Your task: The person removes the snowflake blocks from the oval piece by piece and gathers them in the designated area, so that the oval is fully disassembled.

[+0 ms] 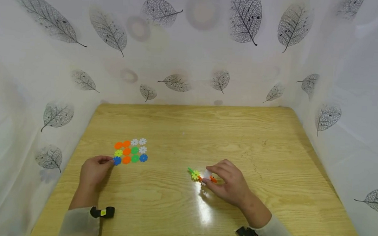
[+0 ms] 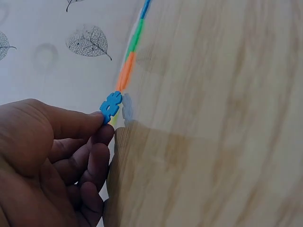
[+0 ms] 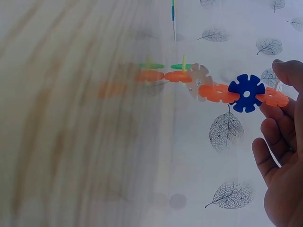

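My left hand pinches the edge of a blue flower-shaped disc between thumb and index finger. In the left wrist view this disc is tilted. It sits at the near left corner of the rows of discs. My right hand grips one end of a chain of interlocked flower discs. Orange, blue, white, yellow and green pieces make up this chain, joined at their slots. A white disc at its end is between the right thumb and fingers, which partly hide it.
Several loose flower discs, such as an orange one, a green one and a white one, lie flat in rows on the left of the wooden table. A leaf-patterned white cloth surrounds the table's back and sides.
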A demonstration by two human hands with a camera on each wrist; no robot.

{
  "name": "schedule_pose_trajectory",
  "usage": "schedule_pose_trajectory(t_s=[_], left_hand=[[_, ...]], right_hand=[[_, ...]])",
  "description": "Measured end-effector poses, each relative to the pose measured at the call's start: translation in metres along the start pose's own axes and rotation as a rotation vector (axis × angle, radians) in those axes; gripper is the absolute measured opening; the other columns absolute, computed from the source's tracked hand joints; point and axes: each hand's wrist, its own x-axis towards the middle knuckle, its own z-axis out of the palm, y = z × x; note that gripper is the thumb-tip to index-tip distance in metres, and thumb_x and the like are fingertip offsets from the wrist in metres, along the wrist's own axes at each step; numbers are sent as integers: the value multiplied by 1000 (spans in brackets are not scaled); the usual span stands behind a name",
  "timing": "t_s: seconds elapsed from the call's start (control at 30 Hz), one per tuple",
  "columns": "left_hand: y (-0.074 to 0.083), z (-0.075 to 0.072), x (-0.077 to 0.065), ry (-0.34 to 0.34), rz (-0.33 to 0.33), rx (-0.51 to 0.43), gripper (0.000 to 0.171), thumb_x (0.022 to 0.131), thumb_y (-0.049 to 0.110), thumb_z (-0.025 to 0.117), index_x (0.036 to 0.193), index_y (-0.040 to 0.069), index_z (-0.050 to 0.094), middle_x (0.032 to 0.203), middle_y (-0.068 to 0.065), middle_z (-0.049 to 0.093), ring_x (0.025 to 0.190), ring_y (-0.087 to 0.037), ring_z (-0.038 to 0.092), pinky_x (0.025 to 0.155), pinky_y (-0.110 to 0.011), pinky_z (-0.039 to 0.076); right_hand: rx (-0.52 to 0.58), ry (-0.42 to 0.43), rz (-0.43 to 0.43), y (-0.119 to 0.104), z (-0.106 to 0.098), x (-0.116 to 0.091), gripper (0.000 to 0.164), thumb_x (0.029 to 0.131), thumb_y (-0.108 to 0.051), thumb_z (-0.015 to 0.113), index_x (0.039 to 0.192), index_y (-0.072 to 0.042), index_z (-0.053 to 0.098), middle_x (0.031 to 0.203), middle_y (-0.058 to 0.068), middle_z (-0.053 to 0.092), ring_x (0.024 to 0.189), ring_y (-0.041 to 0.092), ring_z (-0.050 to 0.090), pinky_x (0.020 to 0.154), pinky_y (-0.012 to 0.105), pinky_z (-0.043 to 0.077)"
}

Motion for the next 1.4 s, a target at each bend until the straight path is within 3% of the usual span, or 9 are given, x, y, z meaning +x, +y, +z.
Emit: schedule_pose_trajectory(t_s=[0.17, 0.4, 0.67, 1.0, 1.17, 1.4], left_hand=[[-1, -5, 5, -36, 27, 37, 43, 100, 36, 67, 118, -3, 73, 115, -23, 72, 105, -40, 63, 91, -53, 48], [0, -9, 12, -68, 57, 106, 45, 99, 37, 67, 116, -4, 73, 119, -25, 70, 106, -42, 63, 91, -56, 49], [-1, -9, 13, -64, 66, 102, 43, 99, 36, 67, 115, -3, 73, 117, -24, 71, 103, -40, 64, 87, -53, 49], [0, -6, 4, -55, 20, 67, 47, 101, 38, 64, 120, -5, 70, 117, -24, 69, 103, -39, 63, 87, -52, 50], [6, -4, -2, -55, 23, 28, 53, 105, 41, 58, 128, -6, 66, 122, -26, 66, 106, -39, 60, 87, -50, 50], [24, 8, -12, -31, 103, -63, 44, 104, 38, 62, 121, -1, 71, 107, -14, 70, 92, -26, 60, 72, -31, 49]], right_hand=[[0, 2, -3, 0, -1, 1, 30, 87, -25, 85, 103, -2, 77, 93, 4, 76, 81, 19, 67, 74, 30, 55], [-3, 4, -4, 1, -1, 2, 30, 87, -25, 85, 104, -2, 77, 94, 4, 76, 82, 19, 67, 74, 31, 54], [3, 8, -3, 0, -1, 2, 29, 88, -25, 85, 104, -2, 77, 93, 4, 76, 81, 19, 66, 73, 30, 54], [5, -6, 4, -1, -1, 1, 30, 83, -21, 87, 105, -3, 77, 93, 2, 76, 82, 17, 66, 74, 29, 53], [1, -11, 1, -1, -1, 1, 33, 78, -18, 91, 104, -2, 77, 93, 2, 76, 81, 17, 66, 74, 29, 53], [7, -5, -8, -1, 0, 2, 31, 83, -22, 88, 106, -3, 77, 94, 3, 76, 82, 17, 66, 74, 29, 53]])
